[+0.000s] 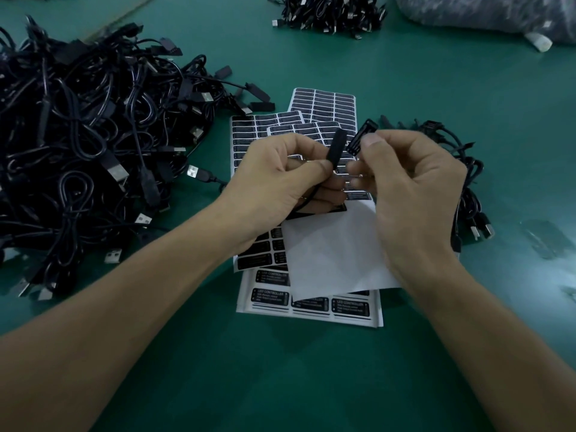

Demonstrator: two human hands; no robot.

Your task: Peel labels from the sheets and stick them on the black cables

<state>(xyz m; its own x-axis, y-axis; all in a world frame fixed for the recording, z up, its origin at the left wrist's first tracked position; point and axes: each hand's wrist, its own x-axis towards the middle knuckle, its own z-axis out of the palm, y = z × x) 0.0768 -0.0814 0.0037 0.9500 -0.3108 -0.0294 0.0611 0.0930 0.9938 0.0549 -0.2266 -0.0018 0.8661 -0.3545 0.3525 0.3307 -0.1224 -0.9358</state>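
My left grip [280, 179] is closed around a thin black cable with an oblong black plastic module [338, 145], just above the centre of the frame. Thumb and forefinger pinch the lower part of the module so it stands nearly upright, and its cord runs down under my palm. My right grip [405, 188] pinches a small black rectangular label [363, 138] between thumb and forefinger. The label is tilted, is lifted clear of the sheets, and sits just beside the module; I cannot tell whether the two touch.

Under both hands, in the middle of the frame, several white sheets of black printed labels [324, 102] lie fanned and overlapping on the dark green tabletop [280, 369]. A blank white backing sheet [330, 254] lies across them, below my right wrist. The nearest labels, at lower centre, read "LED CONTROLLER".

A big tangled heap of black cables with silver USB plugs [78, 145] fills the left side of the frame. A smaller bundle of black cables [464, 169] lies at the right, partly hidden behind my right hand. Another pile of black cables [327, 14] sits at top centre, and a grey plastic bag [498, 14] is in the upper right corner
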